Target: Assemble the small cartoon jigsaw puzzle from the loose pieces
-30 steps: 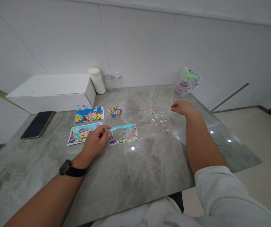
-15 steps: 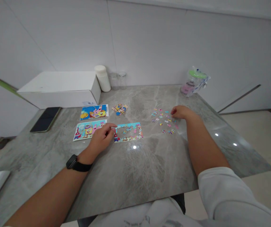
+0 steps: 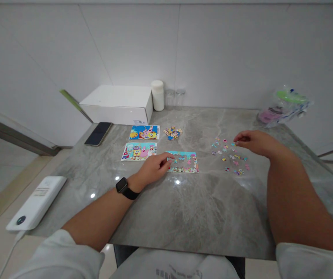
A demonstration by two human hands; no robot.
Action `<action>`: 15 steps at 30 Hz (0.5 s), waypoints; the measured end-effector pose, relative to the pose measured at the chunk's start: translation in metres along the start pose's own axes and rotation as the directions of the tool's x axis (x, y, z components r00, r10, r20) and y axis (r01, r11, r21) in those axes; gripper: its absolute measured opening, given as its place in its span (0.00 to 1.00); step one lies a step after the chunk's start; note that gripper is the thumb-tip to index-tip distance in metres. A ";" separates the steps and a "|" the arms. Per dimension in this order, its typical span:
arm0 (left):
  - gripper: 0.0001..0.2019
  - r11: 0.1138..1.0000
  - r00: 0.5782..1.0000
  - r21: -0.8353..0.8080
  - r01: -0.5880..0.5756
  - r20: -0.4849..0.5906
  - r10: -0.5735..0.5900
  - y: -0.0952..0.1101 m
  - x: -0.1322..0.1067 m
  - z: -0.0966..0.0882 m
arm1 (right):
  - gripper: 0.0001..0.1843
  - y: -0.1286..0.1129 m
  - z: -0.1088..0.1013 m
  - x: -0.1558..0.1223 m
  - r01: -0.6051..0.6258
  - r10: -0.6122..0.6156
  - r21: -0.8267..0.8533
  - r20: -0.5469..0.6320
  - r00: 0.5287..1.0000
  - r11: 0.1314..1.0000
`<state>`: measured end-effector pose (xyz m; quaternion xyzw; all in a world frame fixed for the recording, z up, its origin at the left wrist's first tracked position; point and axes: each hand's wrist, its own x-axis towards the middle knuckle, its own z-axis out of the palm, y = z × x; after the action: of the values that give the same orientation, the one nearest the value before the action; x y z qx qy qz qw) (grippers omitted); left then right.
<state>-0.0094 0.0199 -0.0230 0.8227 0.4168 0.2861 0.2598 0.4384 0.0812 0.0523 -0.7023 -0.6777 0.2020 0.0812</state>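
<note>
Open tabletop (image 3: 204,209) runs between puzzle (image 3: 184,170) and loose pieces (image 3: 225,150) — box (image 3: 115,104) and bottle (image 3: 158,97) block the back left.

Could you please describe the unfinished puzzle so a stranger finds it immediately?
On the grey table, go from the black watch to the left hand. The unfinished puzzle lies at its fingertips: a colourful border around a gap, unlike the whole picture cards farther left.
</note>
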 end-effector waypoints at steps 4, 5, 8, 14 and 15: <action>0.14 0.999 0.999 -0.001 -0.035 0.029 0.035 0.003 -0.002 0.002 | 0.17 -0.070 0.036 -0.017 0.233 -0.227 0.303 -0.055 0.972 0.924; 0.14 0.999 0.999 0.001 -0.034 0.031 0.034 0.004 -0.002 0.001 | 0.17 -0.087 0.049 -0.021 0.276 -0.274 0.364 -0.059 0.960 0.890; 0.14 1.000 0.999 0.003 -0.024 0.032 0.024 0.006 -0.001 0.000 | 0.15 -0.131 0.091 -0.032 0.302 -0.332 0.532 -0.042 0.942 0.791; 0.11 0.993 0.999 -0.109 0.033 0.017 -0.031 0.015 -0.001 0.003 | 0.19 -0.165 0.129 -0.047 0.077 -0.285 0.835 0.098 0.954 0.544; 0.11 0.987 0.998 -0.152 0.060 0.005 -0.060 0.017 -0.002 0.005 | 0.19 -0.167 0.131 -0.048 0.049 -0.271 0.859 0.106 0.957 0.509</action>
<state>0.0023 0.0083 -0.0152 0.7879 0.4182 0.3087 0.3302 0.2338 0.0239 0.0070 -0.4794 -0.5597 0.5763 0.3534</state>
